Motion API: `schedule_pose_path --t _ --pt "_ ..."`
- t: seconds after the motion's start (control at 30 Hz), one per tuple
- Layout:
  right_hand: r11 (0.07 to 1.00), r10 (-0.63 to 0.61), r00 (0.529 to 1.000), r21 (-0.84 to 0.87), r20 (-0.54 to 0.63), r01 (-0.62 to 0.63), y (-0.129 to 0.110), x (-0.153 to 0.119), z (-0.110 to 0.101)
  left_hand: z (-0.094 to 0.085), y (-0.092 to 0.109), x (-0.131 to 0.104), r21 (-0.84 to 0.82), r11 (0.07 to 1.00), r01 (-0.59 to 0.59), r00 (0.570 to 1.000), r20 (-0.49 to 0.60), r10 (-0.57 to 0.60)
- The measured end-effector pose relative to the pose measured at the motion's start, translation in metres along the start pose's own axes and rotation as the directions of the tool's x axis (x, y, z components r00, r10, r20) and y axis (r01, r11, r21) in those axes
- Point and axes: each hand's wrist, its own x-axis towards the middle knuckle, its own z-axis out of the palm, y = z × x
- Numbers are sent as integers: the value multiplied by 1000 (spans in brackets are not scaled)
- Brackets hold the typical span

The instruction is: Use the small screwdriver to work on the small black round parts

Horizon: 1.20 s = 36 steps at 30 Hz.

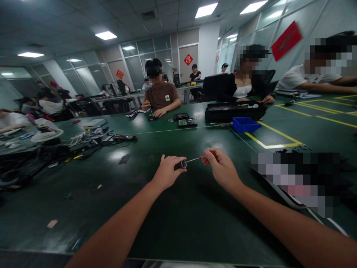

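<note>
My left hand (168, 172) is closed around a small dark cylindrical part (183, 164), whose round, light-rimmed end faces right. A screwdriver (193, 160) with a thin metal shaft and a reddish handle is pinched in my right hand (220, 165). The shaft points left, and its tip meets the round end of the part; whether it sits inside cannot be made out. Both hands are held above the green table (167, 230), near the middle of the view.
Tangled cables (25, 167) lie at the left. A blue bin (245, 124) stands beside a long black casing (235, 111). Circuit boards (187, 122) rest across the table near a seated person (161, 91). A blurred-out device (295, 186) is to my right.
</note>
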Motion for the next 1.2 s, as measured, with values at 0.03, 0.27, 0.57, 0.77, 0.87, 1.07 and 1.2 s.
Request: schedule_pose_path --t 0.03,0.27,0.57,0.77,0.87,1.07,1.2 --pt "1000 0 1000 -5 3 0 -1 0 0 0 0 0 0 1000 3 1000 3 -3" --pt "994 -12 1000 -105 -2 12 -4 -3 -3 0 3 0 -41 999 33 999 -13 -34" --pt "904 -145 989 -411 -30 120 -11 -7 -9 0 3 -2 -71 997 5 1000 -13 -6" --pt "848 -212 975 -483 67 217 -12 -8 -11 0 3 -2 -69 998 15 1000 -2 -15" --pt "864 -218 969 -440 115 246 -14 -9 -11 0 2 -2 -62 998 9 1000 9 -8" --pt "894 -179 954 -364 242 260 -14 -11 -11 0 1 -2 -70 998 4 1000 -3 -4" --pt "894 -102 965 -403 240 195 -11 -9 -10 -1 4 -2 -63 998 23 1000 -1 -23"
